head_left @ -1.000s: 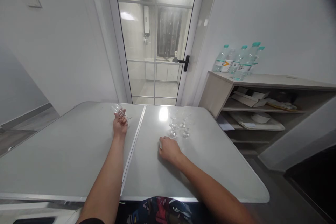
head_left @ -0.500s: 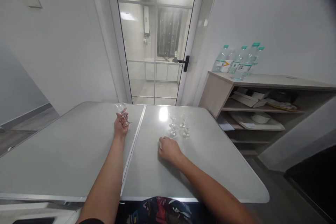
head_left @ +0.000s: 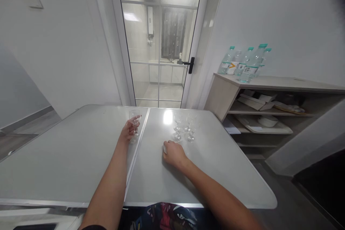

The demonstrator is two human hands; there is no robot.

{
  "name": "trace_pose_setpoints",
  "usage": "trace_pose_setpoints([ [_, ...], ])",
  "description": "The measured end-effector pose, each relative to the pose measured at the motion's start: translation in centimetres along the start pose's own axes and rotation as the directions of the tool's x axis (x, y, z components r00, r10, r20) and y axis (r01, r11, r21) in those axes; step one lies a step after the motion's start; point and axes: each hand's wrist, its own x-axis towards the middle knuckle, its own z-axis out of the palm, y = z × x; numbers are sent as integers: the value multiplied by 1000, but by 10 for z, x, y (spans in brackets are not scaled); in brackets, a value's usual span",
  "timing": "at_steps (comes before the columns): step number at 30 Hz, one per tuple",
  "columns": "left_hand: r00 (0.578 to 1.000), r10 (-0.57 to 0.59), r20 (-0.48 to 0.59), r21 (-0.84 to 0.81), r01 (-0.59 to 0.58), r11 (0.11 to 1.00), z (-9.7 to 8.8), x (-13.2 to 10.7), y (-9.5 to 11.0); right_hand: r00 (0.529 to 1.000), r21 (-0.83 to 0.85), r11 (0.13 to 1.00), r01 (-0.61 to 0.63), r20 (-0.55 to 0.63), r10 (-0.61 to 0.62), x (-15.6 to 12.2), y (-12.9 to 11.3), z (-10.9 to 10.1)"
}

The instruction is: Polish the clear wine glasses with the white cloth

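Observation:
A small clear stemmed glass (head_left: 135, 113) stands upright near the table's seam, its bowl uppermost. My left hand (head_left: 129, 129) is closed around its side, fingers at the bowl and stem. Whether the foot touches the table I cannot tell. My right hand (head_left: 174, 153) is curled and rests on the table right of the seam. A small pale patch shows at its fingers, too little to name. Just beyond it stand several similar clear glasses, among them a front left glass (head_left: 178, 136) and a front right glass (head_left: 191, 136).
The grey-white table (head_left: 215, 172) has a pale seam (head_left: 137, 154) across it. Behind it is a glass door (head_left: 159, 43) with a black handle (head_left: 191, 65). A wooden shelf unit (head_left: 226, 93) at right carries several plastic bottles (head_left: 249, 70) on top.
My left hand has moved right towards the seam, and the glass in it has gone from tilted to upright. My right hand has stayed in place.

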Motion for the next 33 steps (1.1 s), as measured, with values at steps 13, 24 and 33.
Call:
trace_pose_setpoints([
  [13, 947, -275, 164, 203, 240, 949, 2, -6, -3, 1000, 10, 1000, 0, -3, 0, 0, -1, 0],
  [24, 866, -406, 292, 369, 290, 883, 25, -8, -8, 981, 98, 989, 111, -169, -93, -3, -4, -6],
  [33, 975, -147, 167, 239, 105, 965, 76, -1, -50, 934, 317, 932, 173, -353, -54, -4, -5, -17],
])
